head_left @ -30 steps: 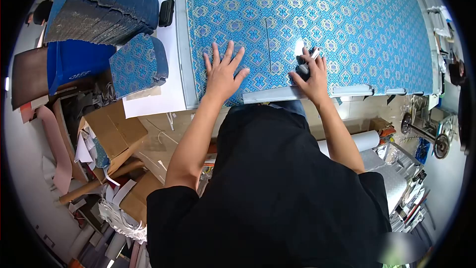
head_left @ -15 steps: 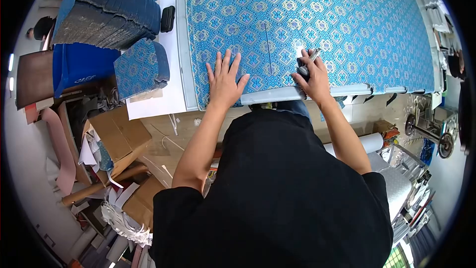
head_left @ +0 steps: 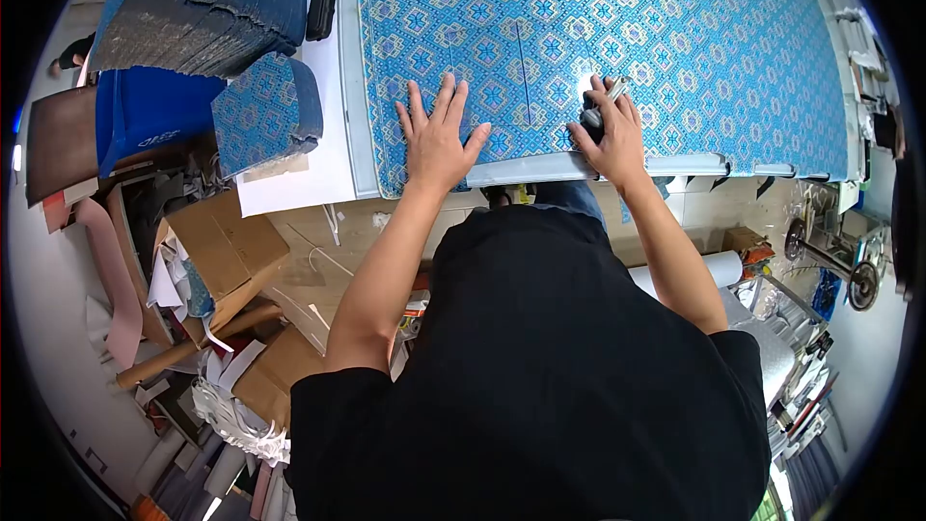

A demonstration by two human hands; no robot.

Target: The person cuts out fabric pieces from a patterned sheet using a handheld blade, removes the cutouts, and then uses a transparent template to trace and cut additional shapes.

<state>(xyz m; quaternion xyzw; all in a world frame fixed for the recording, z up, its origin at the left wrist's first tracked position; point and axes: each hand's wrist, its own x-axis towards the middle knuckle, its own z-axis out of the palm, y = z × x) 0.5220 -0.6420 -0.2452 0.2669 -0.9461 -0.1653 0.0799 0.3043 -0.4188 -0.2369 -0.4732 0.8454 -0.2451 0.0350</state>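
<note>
Blue patterned fabric [head_left: 694, 58] covers the table and shows a dark straight line between my two hands. My left hand [head_left: 439, 147] lies flat on the fabric near the front edge, fingers spread, holding nothing. Further right, my right hand [head_left: 614, 135] is curled around a dark and silver tool [head_left: 615, 90], whose metal end sticks out past the fingers. A bright spot shows on the fabric just beyond this hand. The tool's lower part is partly hidden by the fingers.
At the left stand a tall stack of blue cut pieces [head_left: 207, 10], a smaller patterned stack [head_left: 258, 116], a black case [head_left: 321, 14] and a blue bin [head_left: 154, 121]. Cardboard boxes [head_left: 227, 246] lie below. A wheeled metal frame [head_left: 863, 285] stands right.
The table, fabric and stacks sit slightly higher and further left in the view. Both hands keep nearly the same places on the fabric, the right still around the tool.
</note>
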